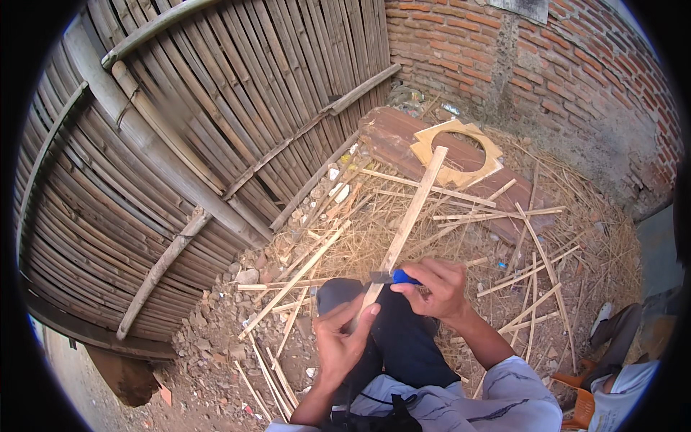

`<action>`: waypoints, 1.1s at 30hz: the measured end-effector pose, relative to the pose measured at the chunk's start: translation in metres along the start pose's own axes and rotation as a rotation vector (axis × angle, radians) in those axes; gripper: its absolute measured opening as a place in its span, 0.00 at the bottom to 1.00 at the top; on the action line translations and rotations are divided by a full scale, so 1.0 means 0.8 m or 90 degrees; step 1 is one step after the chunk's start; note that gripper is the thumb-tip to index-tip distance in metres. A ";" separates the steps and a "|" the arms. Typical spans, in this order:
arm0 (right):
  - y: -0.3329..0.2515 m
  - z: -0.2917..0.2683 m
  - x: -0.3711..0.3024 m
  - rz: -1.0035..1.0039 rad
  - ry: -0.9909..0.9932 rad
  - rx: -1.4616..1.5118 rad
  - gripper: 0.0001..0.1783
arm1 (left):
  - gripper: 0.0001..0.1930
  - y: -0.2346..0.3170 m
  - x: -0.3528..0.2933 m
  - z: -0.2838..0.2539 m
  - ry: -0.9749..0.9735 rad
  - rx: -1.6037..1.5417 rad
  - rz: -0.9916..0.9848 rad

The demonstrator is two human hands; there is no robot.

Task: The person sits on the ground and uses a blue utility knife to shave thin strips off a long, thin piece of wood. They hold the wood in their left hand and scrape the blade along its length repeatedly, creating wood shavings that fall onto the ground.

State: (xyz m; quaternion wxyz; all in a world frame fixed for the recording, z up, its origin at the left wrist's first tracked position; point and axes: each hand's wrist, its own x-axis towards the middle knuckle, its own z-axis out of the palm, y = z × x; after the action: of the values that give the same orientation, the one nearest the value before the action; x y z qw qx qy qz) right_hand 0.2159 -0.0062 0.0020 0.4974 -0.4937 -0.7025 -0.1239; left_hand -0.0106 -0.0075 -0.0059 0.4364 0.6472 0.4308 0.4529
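A long, flat wooden strip (pixel 414 214) slants up and away from my lap. Near its lower end, my left hand (pixel 341 341) is closed around it, thumb on top. My right hand (pixel 440 289) grips the blue handle of a knife (pixel 404 277). The short grey blade lies across the strip just beyond my left hand, against its surface. Both hands are above my dark-trousered knees (pixel 392 338). Part of the knife handle is hidden by my right fingers.
Thin wooden sticks (pixel 296 281) are scattered over straw and rubble on both sides. A board with a round hole (pixel 497 155) lies on a brown panel (pixel 385 129) ahead. A bamboo wall (pixel 237 93) rises left, a brick wall (pixel 533 72) behind. Another person (pixel 622 396) sits at right.
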 end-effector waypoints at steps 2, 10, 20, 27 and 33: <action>0.035 -0.006 0.007 0.055 0.110 -0.025 0.17 | 0.14 0.003 -0.007 -0.002 -0.010 0.001 -0.012; 0.077 -0.051 0.027 0.161 0.179 -0.033 0.20 | 0.13 -0.007 -0.022 -0.038 -0.059 -0.099 -0.196; -0.018 0.003 -0.011 0.019 -0.035 0.076 0.18 | 0.15 0.004 -0.009 -0.004 -0.024 -0.068 -0.059; -0.009 -0.001 -0.009 0.011 -0.062 0.038 0.16 | 0.15 0.019 -0.008 -0.005 0.006 0.066 -0.014; 0.108 -0.044 0.035 0.233 0.226 -0.067 0.17 | 0.13 -0.006 -0.040 -0.029 -0.040 0.078 -0.023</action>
State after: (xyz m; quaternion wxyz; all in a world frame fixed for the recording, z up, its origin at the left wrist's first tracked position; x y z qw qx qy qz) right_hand 0.3062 0.0283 0.0141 0.6007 -0.6082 -0.4956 -0.1534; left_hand -0.0403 -0.0327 -0.0125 0.4175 0.6786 0.4552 0.3974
